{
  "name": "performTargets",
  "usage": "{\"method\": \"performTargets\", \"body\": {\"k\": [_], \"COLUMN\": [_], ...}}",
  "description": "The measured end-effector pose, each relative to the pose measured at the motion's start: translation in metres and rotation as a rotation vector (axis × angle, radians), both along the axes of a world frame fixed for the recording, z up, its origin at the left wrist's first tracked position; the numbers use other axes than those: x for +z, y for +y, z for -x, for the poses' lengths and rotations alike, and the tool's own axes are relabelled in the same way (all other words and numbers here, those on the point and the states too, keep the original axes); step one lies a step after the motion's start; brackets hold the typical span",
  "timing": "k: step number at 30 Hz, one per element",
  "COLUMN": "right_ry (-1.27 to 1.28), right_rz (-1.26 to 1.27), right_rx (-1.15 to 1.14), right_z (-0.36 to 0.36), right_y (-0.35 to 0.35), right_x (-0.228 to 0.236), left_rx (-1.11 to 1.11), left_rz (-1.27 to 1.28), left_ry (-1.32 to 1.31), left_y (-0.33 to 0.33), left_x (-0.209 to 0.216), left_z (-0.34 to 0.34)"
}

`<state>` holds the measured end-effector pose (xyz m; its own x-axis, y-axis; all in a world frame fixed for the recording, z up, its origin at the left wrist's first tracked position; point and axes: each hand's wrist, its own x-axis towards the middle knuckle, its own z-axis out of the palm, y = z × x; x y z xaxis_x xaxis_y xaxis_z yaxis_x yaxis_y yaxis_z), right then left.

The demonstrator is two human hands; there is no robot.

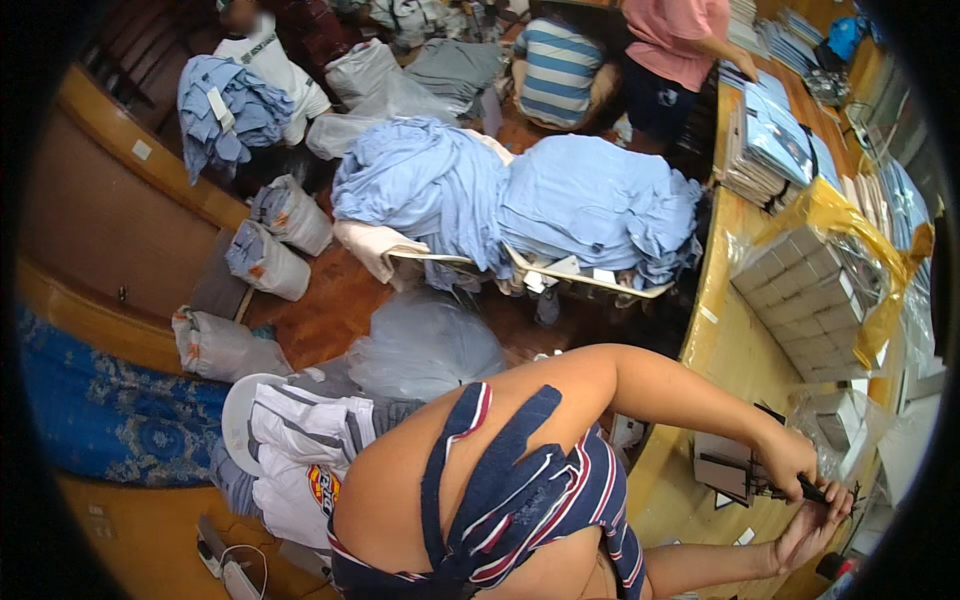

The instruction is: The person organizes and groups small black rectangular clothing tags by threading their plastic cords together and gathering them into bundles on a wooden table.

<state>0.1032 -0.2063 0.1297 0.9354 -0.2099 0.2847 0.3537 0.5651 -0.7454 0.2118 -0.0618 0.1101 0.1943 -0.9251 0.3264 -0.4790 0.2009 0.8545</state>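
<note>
Evidently left hand (788, 460) curls fingers around slim black item (815, 491) over wooden table (720, 375); right hand (803, 538) close by, fingers bent near item's end, can't tell if pinching. Loose hold might drop item; careless forearm sweep might scatter flat dark-edged pieces (722, 470) nearby.

A person wore a navy top (590, 490) crossed by narrow stripes of white and red, the bands set close together at the front and repeated near the lower edges. Long, uneven strips of navy cloth (432, 500) showed across the left shoulder, one bearing a curved red-and-white band close to its tip. A faint, pale speckled patch (530, 510) marked the plain navy between the stripes. Both forearms were bare down to the left hand (788, 458) and right hand (800, 538).
</note>
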Motion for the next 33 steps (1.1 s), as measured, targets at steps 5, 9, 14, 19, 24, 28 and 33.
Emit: {"method": "performTargets", "body": {"k": [5,9,14,19,24,28,33], "right_ry": [0.02,0.335,0.325,0.139,0.07,0.088,0.131], "right_rz": [0.104,0.458,0.65,0.305,0.189,0.264,0.548], "right_rx": [-0.12,-0.512,-0.428,-0.123,-0.13,-0.241,-0.375], "right_z": [0.008,0.01,0.014,0.01,0.009,0.003,0.005], "right_y": [0.031,0.051,0.038,0.042,0.041,0.059,0.063], "right_x": [0.017,0.019,0.037,0.045,0.036,0.045,0.046], "left_rx": [-0.156,-0.08,-0.265,-0.033,-0.014,-0.096,-0.221], "left_rz": [-0.037,0.196,0.131,0.245,0.25,0.192,0.117], "left_ry": [-0.063,0.152,0.73,0.11,-0.025,0.211,0.304], "left_y": [-0.004,-0.003,-0.001,-0.009,0.001,0.022,0.029], "left_x": [-0.007,0.003,0.021,0.009,0.009,0.019,0.036], "left_z": [-0.001,0.004,0.02,0.02,0.02,0.013,0.008]}}
